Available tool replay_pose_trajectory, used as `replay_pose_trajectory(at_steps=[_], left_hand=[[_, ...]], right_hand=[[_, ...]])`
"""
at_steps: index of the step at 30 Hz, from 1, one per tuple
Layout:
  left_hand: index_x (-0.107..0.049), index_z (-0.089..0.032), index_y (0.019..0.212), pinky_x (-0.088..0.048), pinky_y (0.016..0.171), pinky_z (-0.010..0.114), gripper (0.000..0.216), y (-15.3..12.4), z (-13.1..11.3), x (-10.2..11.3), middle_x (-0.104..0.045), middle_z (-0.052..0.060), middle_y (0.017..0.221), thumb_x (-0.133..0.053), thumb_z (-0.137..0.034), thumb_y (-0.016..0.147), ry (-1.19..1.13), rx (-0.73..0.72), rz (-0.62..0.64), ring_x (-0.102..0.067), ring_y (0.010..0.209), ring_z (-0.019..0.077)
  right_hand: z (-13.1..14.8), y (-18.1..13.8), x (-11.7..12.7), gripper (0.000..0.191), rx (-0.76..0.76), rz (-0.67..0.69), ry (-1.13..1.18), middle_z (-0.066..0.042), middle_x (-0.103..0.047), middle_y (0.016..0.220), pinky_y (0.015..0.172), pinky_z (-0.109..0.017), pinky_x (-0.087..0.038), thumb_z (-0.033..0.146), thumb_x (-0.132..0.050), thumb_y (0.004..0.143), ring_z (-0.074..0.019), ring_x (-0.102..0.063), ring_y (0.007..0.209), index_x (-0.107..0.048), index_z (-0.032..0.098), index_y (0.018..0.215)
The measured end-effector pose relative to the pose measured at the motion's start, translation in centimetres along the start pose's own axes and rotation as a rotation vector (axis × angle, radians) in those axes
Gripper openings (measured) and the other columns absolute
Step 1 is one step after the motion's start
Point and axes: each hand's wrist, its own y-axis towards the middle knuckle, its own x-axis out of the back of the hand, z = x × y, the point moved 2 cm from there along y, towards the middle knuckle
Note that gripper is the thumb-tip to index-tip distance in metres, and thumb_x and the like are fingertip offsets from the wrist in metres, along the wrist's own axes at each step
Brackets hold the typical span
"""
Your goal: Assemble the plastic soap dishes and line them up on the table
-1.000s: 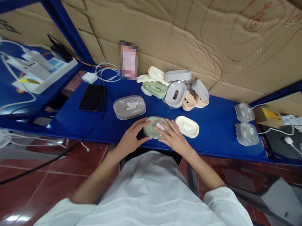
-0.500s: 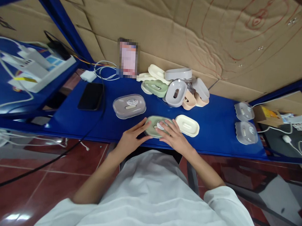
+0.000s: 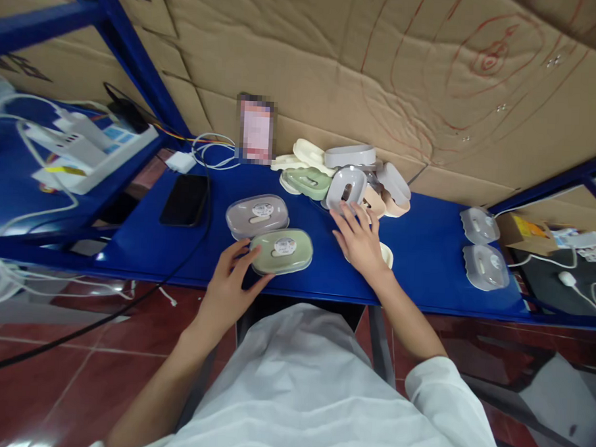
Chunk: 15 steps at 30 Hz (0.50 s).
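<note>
Where the left hand (image 3: 227, 287) rests: at the left end of a clear-covered pale green oblong plastic box (image 3: 291, 263) with a white label (image 3: 285, 247); its grip holds that end between thumb and fingers.
Green box: near the front edge of the glossy blue surface (image 3: 419, 262), just in front of a clear-covered grey oblong plastic box (image 3: 243, 216).
Right hand (image 3: 360, 242): grip wide, fingers spread at the near rim of an oval grey plastic tray (image 3: 340, 184); contact cannot be told.
Cream oblong plastic tray (image 3: 387, 254): partly hidden by the right hand.
</note>
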Motion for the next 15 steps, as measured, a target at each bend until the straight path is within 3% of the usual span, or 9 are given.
replay_pose_trajectory(at_steps=[2, 5, 9, 11, 15], left_hand=[[-0.054, -0.029, 0.151, -0.059, 0.112, 0.053, 0.056, 0.3, 0.9, 0.4, -0.056, 0.016, 0.15, -0.075, -0.034, 0.099, 0.031, -0.014, -0.004, -0.065, 0.133, 0.0332], [-0.052, -0.028, 0.154, -0.054, 0.115, 0.059, 0.06, 0.8, 1.7, 0.7, -0.056, 0.018, 0.151, -0.074, -0.033, 0.099, 0.122, -0.016, -0.034, -0.059, 0.14, 0.0382], [-0.052, -0.03, 0.156, -0.047, 0.119, 0.061, 0.057, 1.0, -0.2, 0.0, -0.049, 0.014, 0.162, -0.067, -0.024, 0.102, 0.209, -0.027, -0.101, -0.053, 0.146, 0.0398], [-0.052, -0.031, 0.157, -0.05, 0.117, 0.053, 0.054, 1.3, -2.8, -1.5, -0.057, 0.011, 0.156, -0.06, -0.019, 0.104, 0.13, -0.139, -0.025, -0.059, 0.141, 0.0339], [-0.042, -0.026, 0.164, -0.045, 0.121, 0.049, 0.055, 3.1, -8.1, -6.6, -0.047, 0.013, 0.169, -0.051, -0.026, 0.11, 0.005, -0.405, 0.379, -0.048, 0.153, 0.0324]], right_hand=[[-1.1, 1.8, -0.7, 0.057, -0.029, 0.009, -0.012, -0.013, -0.049, 0.169, 0.132, -0.067, -0.023, 0.019, -0.053, 0.107, -0.036, -0.039, 0.159, -0.049, 0.021, 0.164], [-2.8, 2.9, -0.9, 0.044, -0.061, 0.049, 0.015, -0.013, -0.066, 0.152, 0.13, -0.065, -0.03, 0.019, -0.05, 0.109, -0.0333, -0.053, 0.148, -0.064, 0.02, 0.151], [-3.4, -0.5, 1.9, 0.036, -0.038, -0.056, 0.155, -0.009, -0.074, 0.14, 0.123, -0.056, -0.044, 0.028, -0.05, 0.112, -0.0299, -0.062, 0.139, -0.071, 0.023, 0.141], [-3.2, -3.8, 3.8, 0.035, -0.047, -0.137, 0.239, -0.008, -0.074, 0.141, 0.121, -0.054, -0.048, 0.029, -0.054, 0.111, -0.0294, -0.062, 0.14, -0.069, 0.026, 0.142], [-3.4, -11.0, 5.6, 0.034, -0.184, -0.229, 0.297, -0.009, -0.072, 0.14, 0.12, -0.057, -0.051, 0.027, -0.056, 0.109, -0.0304, -0.061, 0.141, -0.066, 0.028, 0.141]])
